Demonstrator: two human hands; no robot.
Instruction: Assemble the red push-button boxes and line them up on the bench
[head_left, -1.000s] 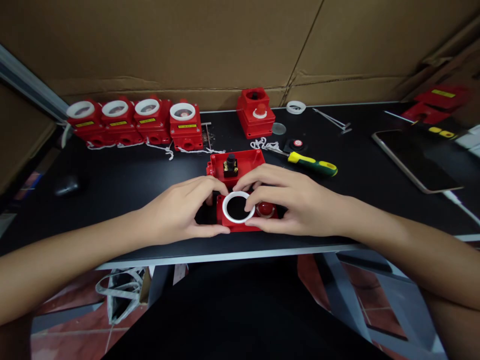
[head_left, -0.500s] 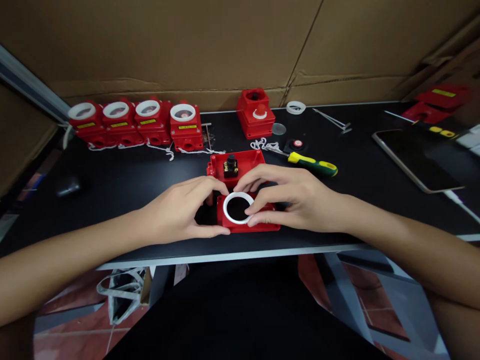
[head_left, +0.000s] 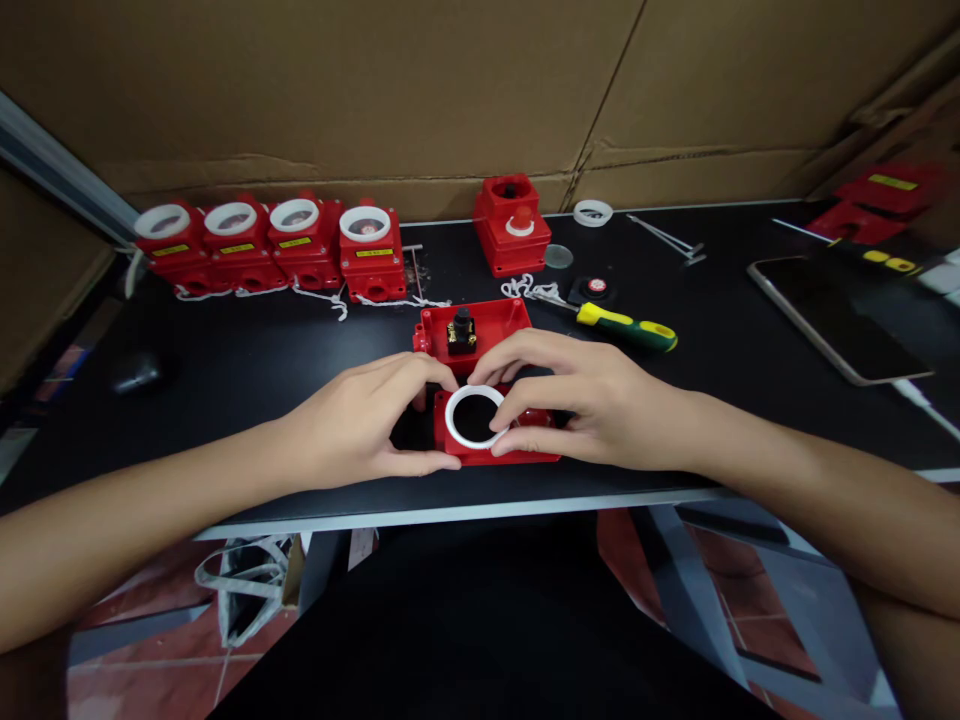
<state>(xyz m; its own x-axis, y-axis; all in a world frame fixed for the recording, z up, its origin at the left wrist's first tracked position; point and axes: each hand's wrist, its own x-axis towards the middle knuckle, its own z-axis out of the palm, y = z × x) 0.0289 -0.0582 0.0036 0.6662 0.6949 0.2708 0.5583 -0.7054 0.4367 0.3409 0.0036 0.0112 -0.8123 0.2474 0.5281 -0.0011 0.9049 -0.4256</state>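
A white ring (head_left: 451,422) lies over the round opening of a red cover (head_left: 517,458) near the table's front edge. My right hand (head_left: 577,400) grips the ring, with its fingertips on the right and upper rim. Curved round the cover's left side, my left hand (head_left: 375,415) holds it between the thumb at the lower corner and the fingers at the upper one. Just behind stands an open red box (head_left: 495,322) with a black switch block (head_left: 461,335) inside.
Several red boxes with white rings (head_left: 365,225) line the back left. Behind the hands are another red box (head_left: 511,245), a loose white ring (head_left: 592,213) and a green-yellow screwdriver (head_left: 630,327). A phone (head_left: 840,318) lies right, a black mouse (head_left: 136,372) left.
The fingers of my right hand have shifted very slightly on the white ring. My left hand has kept its place.
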